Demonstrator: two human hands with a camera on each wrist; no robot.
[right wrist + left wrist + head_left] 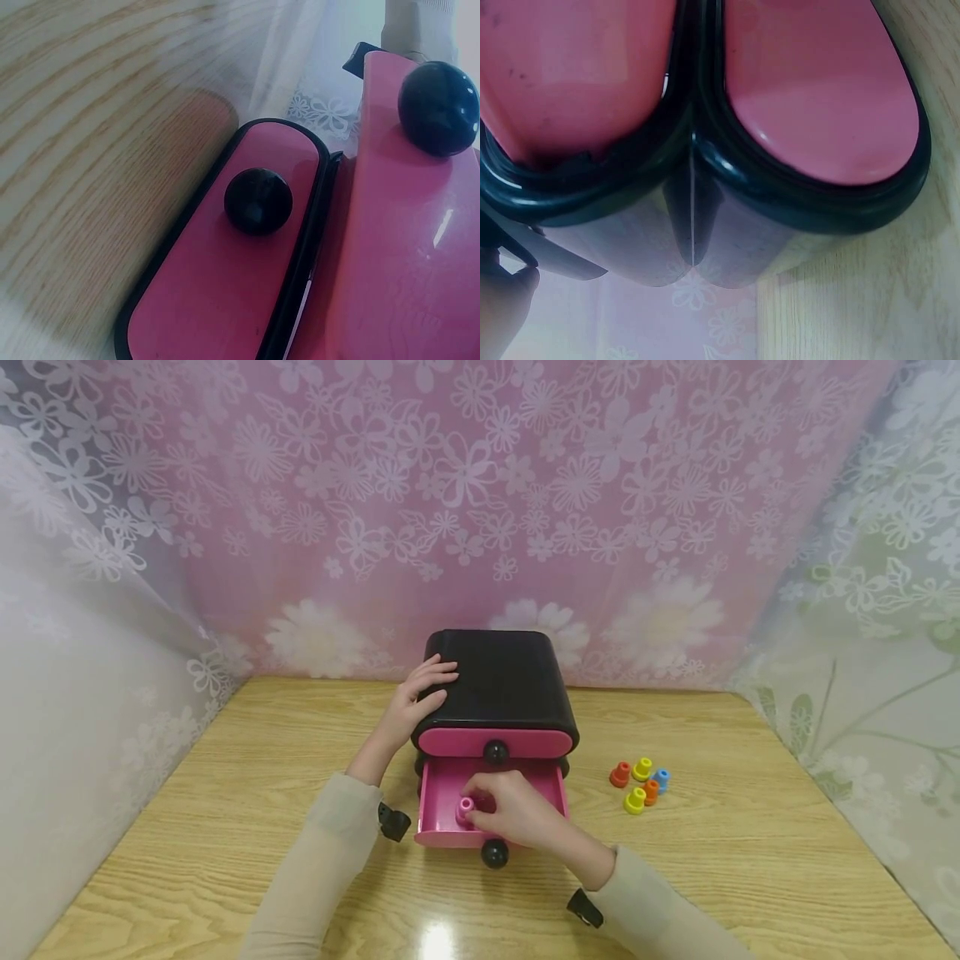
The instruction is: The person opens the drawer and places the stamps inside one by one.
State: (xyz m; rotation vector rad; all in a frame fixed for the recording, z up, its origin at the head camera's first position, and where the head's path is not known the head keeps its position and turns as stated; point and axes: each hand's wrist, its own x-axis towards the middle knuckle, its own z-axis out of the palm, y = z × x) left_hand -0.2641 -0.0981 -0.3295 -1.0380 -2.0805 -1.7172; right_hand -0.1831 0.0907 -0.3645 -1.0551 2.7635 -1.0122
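A small black cabinet (498, 681) with pink drawers stands on the table. My left hand (416, 697) rests on the top left edge of it with fingers straight; part of that hand shows at the lower left of the left wrist view. One drawer (438, 777) below the top one is pulled out, its front (405, 262) seen close in the right wrist view. Inside it, near the front left, stands a small pink stepped peg (465, 810). My right hand (517, 810) reaches over the drawer front and pinches this peg between thumb and forefinger.
To the right of the cabinet several similar pegs stand together: red (620, 775), yellow (635, 801), orange (651, 792) and blue (661, 779). A lower drawer (217, 277) with a black knob (259, 201) is closed. Flowered curtains (465, 527) hang behind the wooden table (247, 827).
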